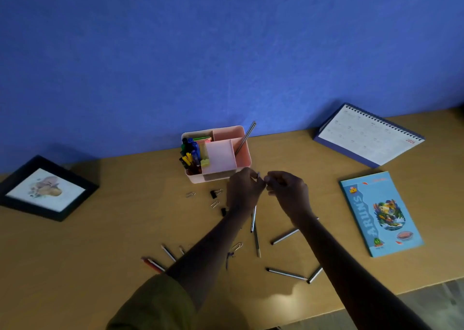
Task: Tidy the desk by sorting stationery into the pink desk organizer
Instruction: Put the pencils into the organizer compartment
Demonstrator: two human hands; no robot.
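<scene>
Sorting pencils: left grip (244, 189) and right grip (286, 189) pinch one pencil (253, 218). Next: stand it in organizer (247, 157) just beyond.

L hand (244, 189) & R hand (288, 191) meet just in front of pink organizer (248, 157), fingers pinching a small thin item (258, 175) btwn them. One pencil (244, 139) leans in its right-side compartment; loose pencils (285, 273) & binder clips (214, 193) lie scattered on worktop (100, 242).

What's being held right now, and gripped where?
Looks like a thin pencil: left hand grips near its upper end, the shaft showing below the hand. Right hand fingertips pinch at the same top end; exact contact is too small to tell.
</scene>
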